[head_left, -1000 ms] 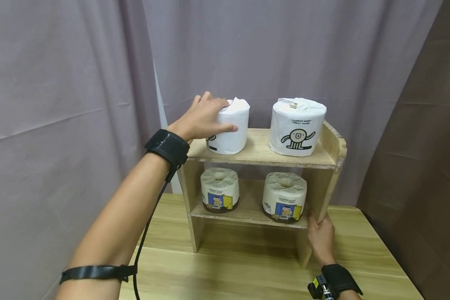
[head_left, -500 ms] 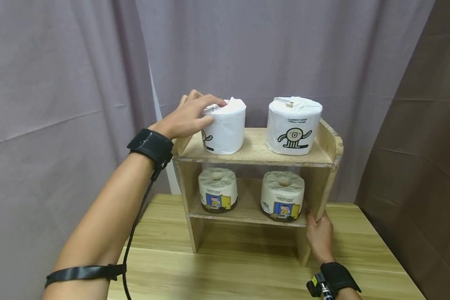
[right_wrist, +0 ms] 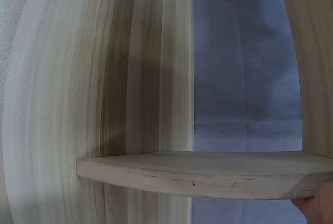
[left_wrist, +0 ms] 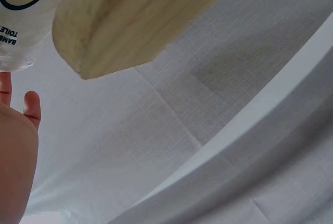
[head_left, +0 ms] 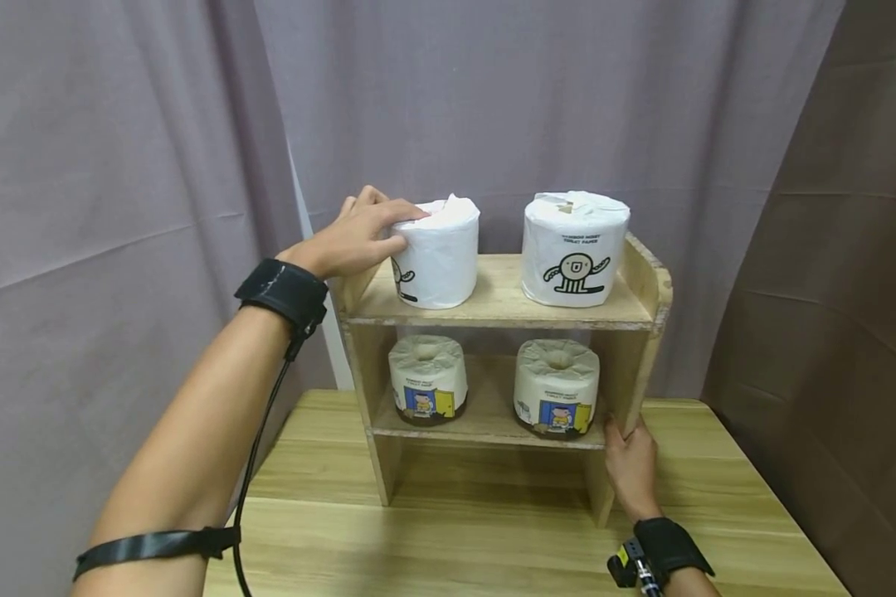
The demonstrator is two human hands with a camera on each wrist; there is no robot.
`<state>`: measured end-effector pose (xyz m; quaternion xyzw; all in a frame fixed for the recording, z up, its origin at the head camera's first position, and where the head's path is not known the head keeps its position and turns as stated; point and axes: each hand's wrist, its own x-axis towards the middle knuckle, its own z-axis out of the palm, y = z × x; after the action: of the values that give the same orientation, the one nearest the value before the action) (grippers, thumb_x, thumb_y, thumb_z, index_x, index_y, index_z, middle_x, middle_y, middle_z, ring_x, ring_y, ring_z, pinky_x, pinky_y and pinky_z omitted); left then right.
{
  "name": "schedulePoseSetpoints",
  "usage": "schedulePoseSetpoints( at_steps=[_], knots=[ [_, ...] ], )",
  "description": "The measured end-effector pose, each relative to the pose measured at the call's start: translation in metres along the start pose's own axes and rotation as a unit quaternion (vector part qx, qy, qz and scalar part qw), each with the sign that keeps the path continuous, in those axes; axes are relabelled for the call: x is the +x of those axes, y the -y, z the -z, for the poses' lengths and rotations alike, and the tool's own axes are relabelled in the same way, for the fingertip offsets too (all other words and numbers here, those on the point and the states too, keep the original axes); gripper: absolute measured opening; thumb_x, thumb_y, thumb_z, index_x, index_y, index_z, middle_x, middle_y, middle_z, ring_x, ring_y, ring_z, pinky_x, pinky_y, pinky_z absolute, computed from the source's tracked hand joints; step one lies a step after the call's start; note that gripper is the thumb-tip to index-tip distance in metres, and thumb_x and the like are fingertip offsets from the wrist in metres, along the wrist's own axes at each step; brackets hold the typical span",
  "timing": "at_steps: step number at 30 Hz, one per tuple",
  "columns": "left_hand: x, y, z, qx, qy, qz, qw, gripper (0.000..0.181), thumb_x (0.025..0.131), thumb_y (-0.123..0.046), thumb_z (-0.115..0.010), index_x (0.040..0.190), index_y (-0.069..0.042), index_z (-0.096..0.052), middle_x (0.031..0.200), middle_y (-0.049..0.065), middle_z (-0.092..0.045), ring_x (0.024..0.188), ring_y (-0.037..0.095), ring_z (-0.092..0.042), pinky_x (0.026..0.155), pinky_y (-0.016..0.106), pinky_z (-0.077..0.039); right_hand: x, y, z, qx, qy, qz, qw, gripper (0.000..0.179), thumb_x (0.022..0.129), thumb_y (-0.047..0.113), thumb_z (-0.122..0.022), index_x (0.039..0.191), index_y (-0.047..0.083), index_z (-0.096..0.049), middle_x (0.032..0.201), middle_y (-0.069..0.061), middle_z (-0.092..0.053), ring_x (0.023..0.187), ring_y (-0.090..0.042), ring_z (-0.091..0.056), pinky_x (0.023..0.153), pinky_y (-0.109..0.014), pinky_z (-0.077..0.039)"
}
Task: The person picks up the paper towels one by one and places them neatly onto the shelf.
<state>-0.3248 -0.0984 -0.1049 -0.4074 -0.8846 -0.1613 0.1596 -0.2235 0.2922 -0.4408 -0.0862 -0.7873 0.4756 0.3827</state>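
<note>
My left hand [head_left: 351, 236] is at the left end of the two-tier wooden shelf [head_left: 500, 313], beside a white-wrapped toilet roll [head_left: 444, 261]. Its index finger reaches over the roll's top edge, and the thumb lies at the left side. In the left wrist view, fingertips [left_wrist: 32, 105] show at the left edge, close to the wrapper. Low on the shelf's right side, my right hand [head_left: 633, 468] grips the side board just under the lower tier. The right wrist view shows this side board [right_wrist: 197, 177] lengthwise, part of the hand at the corner.
Another white toilet roll [head_left: 577, 253] stands at the upper tier's right. Below are two cream rolls with colourful prints, a left roll [head_left: 428, 377] and a right roll [head_left: 557, 385]. The shelf stands on a wooden table [head_left: 448, 547], with grey curtains [head_left: 552, 99] behind.
My left hand has slid left along the white roll, its thumb drawn back from the front to the side. The rolls hold their places on the shelf; my right hand keeps its grip.
</note>
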Motion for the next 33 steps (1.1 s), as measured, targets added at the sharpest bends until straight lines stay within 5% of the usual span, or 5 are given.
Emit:
schedulePoseSetpoints(
  at_steps=[5, 15, 33],
  knots=[
    [-0.0004, 0.0011, -0.0011, -0.006, -0.010, -0.009, 0.9999, 0.051, 0.097, -0.025, -0.053, 0.146, -0.015, -0.061, 0.143, 0.004, -0.062, 0.115, 0.028, -0.039, 0.103, 0.051, -0.021, 0.0009, -0.0026, -0.0025, 0.000, 0.005, -0.003, 1.0000, 0.022, 0.104, 0.010, -0.058, 0.113, -0.009, -0.064, 0.099, -0.029, -0.070, 0.084, -0.029, -0.059, 0.069, -0.017, -0.039],
    [0.0006, 0.0021, 0.0001, 0.004, -0.006, -0.012, 0.9999, 0.048, 0.098, -0.024, -0.053, 0.144, -0.016, -0.063, 0.136, 0.004, -0.064, 0.110, 0.027, -0.039, 0.097, 0.047, -0.023, 0.0002, -0.0044, -0.0080, 0.013, 0.020, -0.021, 0.9995, 0.032, 0.107, 0.015, -0.055, 0.127, -0.010, -0.062, 0.121, -0.036, -0.068, 0.111, -0.044, -0.065, 0.082, -0.022, -0.040],
    [0.0054, -0.0024, -0.0032, -0.016, -0.010, -0.004, 0.9998, 0.048, 0.096, -0.023, -0.055, 0.143, -0.016, -0.064, 0.134, 0.003, -0.065, 0.110, 0.027, -0.038, 0.098, 0.046, -0.023, 0.0021, -0.0066, -0.0031, 0.020, 0.026, -0.026, 0.9991, 0.036, 0.108, 0.018, -0.054, 0.130, -0.010, -0.060, 0.124, -0.036, -0.067, 0.113, -0.044, -0.065, 0.078, -0.007, -0.035]
  ],
)
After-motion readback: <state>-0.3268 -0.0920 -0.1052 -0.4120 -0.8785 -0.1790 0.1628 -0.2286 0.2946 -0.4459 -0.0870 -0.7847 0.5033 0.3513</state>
